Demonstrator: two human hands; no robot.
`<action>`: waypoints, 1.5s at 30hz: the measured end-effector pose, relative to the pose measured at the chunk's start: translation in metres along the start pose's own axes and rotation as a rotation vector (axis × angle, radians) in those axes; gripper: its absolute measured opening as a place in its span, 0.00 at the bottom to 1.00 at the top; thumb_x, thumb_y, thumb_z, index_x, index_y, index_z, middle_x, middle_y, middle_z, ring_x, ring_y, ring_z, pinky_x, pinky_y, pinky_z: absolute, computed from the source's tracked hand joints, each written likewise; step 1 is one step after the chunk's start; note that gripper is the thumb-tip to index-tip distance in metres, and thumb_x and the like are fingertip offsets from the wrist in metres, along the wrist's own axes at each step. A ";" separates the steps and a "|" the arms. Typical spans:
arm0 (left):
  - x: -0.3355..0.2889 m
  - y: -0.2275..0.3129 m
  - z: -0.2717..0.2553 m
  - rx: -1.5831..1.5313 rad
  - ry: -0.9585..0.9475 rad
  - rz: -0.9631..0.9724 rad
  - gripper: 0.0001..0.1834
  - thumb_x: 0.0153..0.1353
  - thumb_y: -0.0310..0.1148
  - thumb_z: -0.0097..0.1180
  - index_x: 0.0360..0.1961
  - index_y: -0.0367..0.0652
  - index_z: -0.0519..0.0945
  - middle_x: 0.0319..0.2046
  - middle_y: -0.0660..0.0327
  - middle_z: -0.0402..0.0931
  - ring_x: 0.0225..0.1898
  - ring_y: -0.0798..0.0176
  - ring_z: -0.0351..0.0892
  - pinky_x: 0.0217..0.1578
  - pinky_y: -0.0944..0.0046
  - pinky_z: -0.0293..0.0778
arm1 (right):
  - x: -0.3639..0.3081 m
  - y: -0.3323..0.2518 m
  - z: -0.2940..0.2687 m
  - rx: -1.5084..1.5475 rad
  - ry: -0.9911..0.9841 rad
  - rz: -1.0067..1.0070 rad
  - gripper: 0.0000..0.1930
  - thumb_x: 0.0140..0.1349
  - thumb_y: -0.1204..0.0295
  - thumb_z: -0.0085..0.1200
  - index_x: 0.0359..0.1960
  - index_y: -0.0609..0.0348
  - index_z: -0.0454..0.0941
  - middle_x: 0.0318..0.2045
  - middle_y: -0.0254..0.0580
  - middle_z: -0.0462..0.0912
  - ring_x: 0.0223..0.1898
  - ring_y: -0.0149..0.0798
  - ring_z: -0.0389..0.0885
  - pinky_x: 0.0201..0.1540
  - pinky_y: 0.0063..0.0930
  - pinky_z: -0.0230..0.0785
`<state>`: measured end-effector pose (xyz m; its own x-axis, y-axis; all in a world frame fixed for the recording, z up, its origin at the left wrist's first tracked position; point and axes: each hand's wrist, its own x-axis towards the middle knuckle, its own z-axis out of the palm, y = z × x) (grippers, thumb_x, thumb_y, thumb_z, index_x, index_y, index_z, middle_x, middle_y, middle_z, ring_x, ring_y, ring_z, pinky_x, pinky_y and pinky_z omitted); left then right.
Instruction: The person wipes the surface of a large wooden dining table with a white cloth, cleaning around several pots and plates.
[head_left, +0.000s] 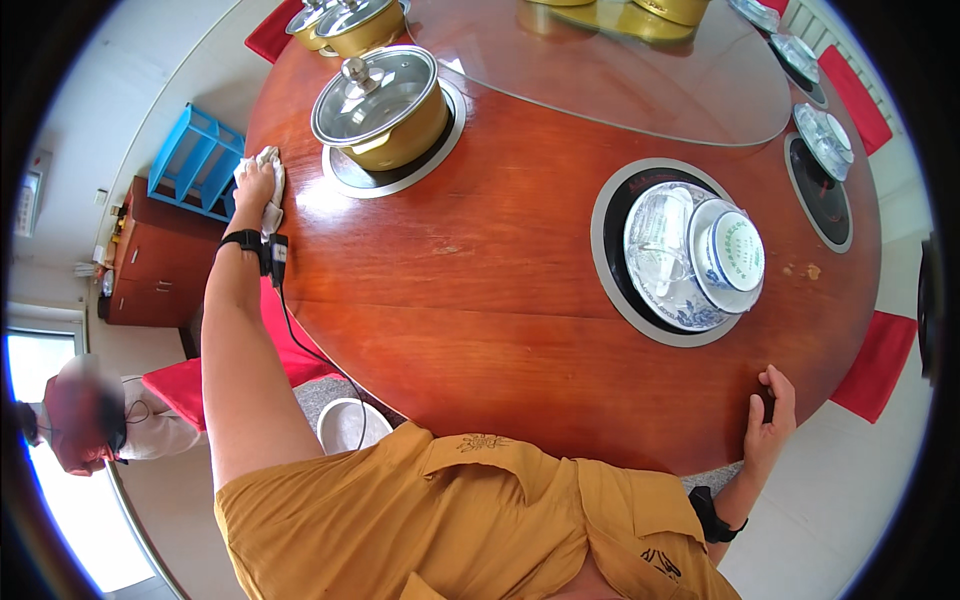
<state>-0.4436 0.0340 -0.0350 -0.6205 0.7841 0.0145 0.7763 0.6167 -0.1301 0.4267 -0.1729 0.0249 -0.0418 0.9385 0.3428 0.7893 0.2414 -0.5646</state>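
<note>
At the far left edge of the round wooden table [450, 350], my left hand [256, 183] presses down on a white cloth [273, 200], its fingers closed over it. A gold pot with a glass lid [385, 115] sits on a ring-framed hob to the right of that hand. My right hand [772, 420] rests at the near right edge, loosely curled with thumb and fingers apart. A small dark patch shows between them; I cannot make out what it is. Beyond that hand, plastic-wrapped blue-and-white dishes [670, 260] lie stacked on another hob.
A glass turntable [620, 80] bears more gold pots. Other wrapped dishes [825, 140] stand along the right. A black cable [325, 358] hangs from my left wrist past the table edge. Red chairs [874, 365], a white bin [352, 425], a blue rack [196, 165] and another person [85, 415] surround the table.
</note>
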 end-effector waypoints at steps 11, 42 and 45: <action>-0.178 0.031 -0.028 -0.077 0.279 0.487 0.31 0.67 0.46 0.40 0.64 0.35 0.63 0.62 0.40 0.61 0.65 0.39 0.58 0.64 0.48 0.53 | 0.002 -0.003 -0.003 -0.017 -0.003 -0.080 0.18 0.59 0.74 0.55 0.51 0.65 0.74 0.43 0.50 0.79 0.45 0.48 0.77 0.51 0.35 0.69; -0.493 0.377 -0.132 -0.765 -0.313 2.204 0.22 0.62 0.41 0.55 0.55 0.42 0.73 0.63 0.51 0.62 0.68 0.46 0.54 0.64 0.45 0.56 | -0.004 -0.001 -0.007 0.151 0.070 -0.093 0.19 0.57 0.70 0.58 0.51 0.62 0.75 0.41 0.47 0.80 0.45 0.46 0.79 0.48 0.33 0.70; -0.461 0.362 -0.150 -1.049 -0.455 1.990 0.20 0.66 0.39 0.50 0.52 0.37 0.74 0.56 0.47 0.70 0.59 0.44 0.68 0.57 0.50 0.68 | -0.002 -0.002 -0.008 -0.045 0.147 -0.237 0.20 0.62 0.62 0.54 0.51 0.60 0.76 0.48 0.49 0.79 0.53 0.49 0.75 0.53 0.37 0.67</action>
<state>0.1402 -0.0937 0.0602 0.8734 0.2813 0.3974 -0.0848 -0.7158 0.6931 0.4300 -0.1769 0.0318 -0.1423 0.8104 0.5683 0.7945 0.4360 -0.4227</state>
